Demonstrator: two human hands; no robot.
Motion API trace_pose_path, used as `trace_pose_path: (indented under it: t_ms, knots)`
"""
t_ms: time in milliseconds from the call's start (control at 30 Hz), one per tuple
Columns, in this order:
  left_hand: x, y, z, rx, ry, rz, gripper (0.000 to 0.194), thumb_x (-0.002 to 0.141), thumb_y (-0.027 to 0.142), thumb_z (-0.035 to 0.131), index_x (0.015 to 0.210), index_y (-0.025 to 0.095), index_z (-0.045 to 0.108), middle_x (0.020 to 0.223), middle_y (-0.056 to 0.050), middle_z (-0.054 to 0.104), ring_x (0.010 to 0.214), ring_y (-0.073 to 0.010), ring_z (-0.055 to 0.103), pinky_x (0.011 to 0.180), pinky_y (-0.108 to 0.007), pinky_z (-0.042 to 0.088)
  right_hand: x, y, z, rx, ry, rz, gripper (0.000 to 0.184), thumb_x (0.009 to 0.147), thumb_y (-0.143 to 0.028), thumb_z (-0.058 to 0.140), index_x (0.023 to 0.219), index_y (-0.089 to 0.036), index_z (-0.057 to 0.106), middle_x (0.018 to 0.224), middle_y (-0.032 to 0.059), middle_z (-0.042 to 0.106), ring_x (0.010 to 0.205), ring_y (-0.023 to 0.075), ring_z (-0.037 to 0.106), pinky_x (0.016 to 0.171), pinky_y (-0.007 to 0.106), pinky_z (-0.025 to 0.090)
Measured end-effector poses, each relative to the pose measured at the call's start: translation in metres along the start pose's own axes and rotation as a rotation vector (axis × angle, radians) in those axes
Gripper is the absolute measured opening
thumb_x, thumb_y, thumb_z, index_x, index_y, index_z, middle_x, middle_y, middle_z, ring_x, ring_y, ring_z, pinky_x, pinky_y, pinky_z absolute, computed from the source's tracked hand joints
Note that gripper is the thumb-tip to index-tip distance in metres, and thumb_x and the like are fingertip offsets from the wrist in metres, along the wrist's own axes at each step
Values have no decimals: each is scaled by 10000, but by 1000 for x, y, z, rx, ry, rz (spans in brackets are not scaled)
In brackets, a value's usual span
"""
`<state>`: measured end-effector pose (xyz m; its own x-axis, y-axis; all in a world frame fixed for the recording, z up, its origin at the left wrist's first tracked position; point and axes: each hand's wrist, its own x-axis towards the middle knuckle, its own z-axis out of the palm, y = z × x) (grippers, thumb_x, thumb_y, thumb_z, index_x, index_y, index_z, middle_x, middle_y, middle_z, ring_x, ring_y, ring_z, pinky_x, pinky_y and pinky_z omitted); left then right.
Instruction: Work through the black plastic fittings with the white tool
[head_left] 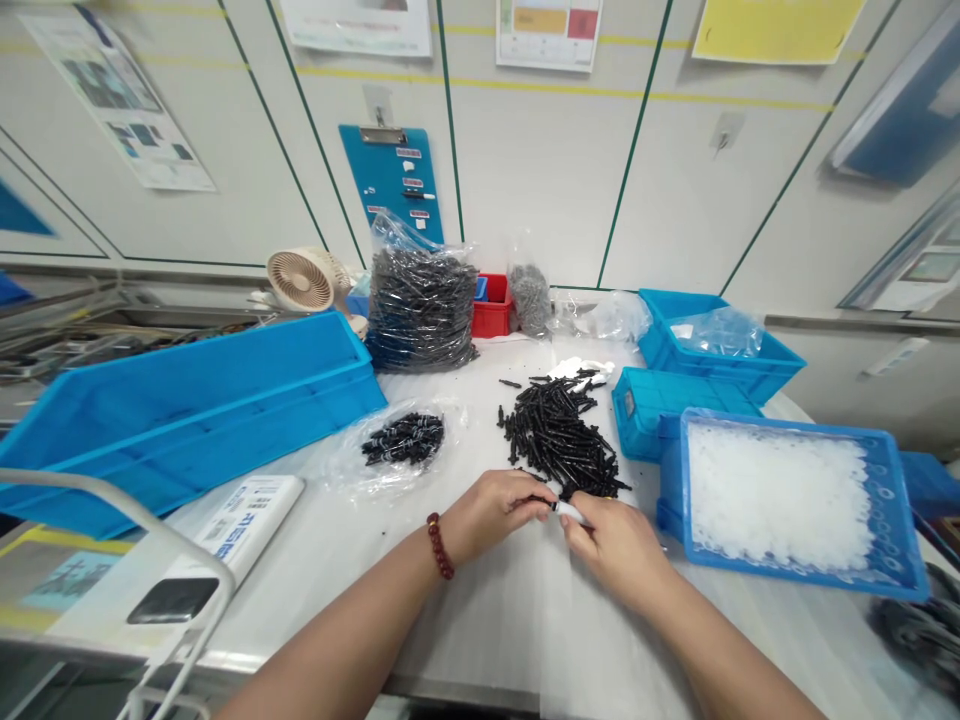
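Note:
My left hand [491, 512], with a dark red bead bracelet [440, 546] at the wrist, pinches a slim black part of which little shows. My right hand [622, 548] is closed on a white cylindrical tool [571, 512]. The tool's dark end meets the black part between my fingertips. Just beyond both hands lies a pile of slim black parts [559, 430]. To the left, a smaller heap of black parts [405, 438] with lighter bands rests on a clear plastic bag [352, 465].
A blue bin of small white pieces [780, 495] stands at right, near blue boxes [675, 400]. A long blue bin [202, 400] fills the left. Behind are a bulging bag of dark parts [420, 305], a red bin [492, 318] and a fan [301, 280]. A metal rail [135, 510] crosses lower left.

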<state>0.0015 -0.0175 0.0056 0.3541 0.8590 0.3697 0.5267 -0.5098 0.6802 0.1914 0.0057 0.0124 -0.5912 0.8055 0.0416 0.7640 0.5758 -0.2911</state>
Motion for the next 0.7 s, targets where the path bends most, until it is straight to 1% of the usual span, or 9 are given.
trace_pose_path:
  t_ms: [100,233,333,500,700]
  knots:
    - [0,3,0,-14,-33,-52,155,857,258,537,905,168,654,771,-22,678,683,-113,603,661,-191,469,0,-1,0,-14,-2,13,164,844,-243,504,695,-194,548,652,-9,596,610,137,519,520,253,171]
    - [0,6,0,-47,-52,-76,128,842,207,539,906,161,641,758,-5,683,664,-98,605,642,-171,458,1,-3,-1,-36,-13,43,177,833,-261,521,675,-193,560,651,-10,601,614,131,526,518,258,163]
    - [0,6,0,-70,-47,-71,119,835,175,537,901,158,635,743,3,683,661,-92,612,643,-163,456,1,-3,-2,-50,-20,56,188,838,-283,522,679,-195,566,653,-9,609,616,132,535,519,259,164]
    - [-1,5,-1,-83,-43,-91,117,829,175,548,898,162,642,760,-1,683,687,-97,623,647,-161,461,-1,-2,-1,-65,-10,93,240,849,-344,518,663,-199,566,665,-7,622,627,134,546,514,257,163]
    - [-1,4,3,-49,-17,-105,122,798,179,571,885,173,657,763,-2,668,636,-86,585,589,-155,445,1,-3,1,-103,4,112,249,848,-370,516,674,-204,581,664,-4,629,616,135,548,510,262,156]
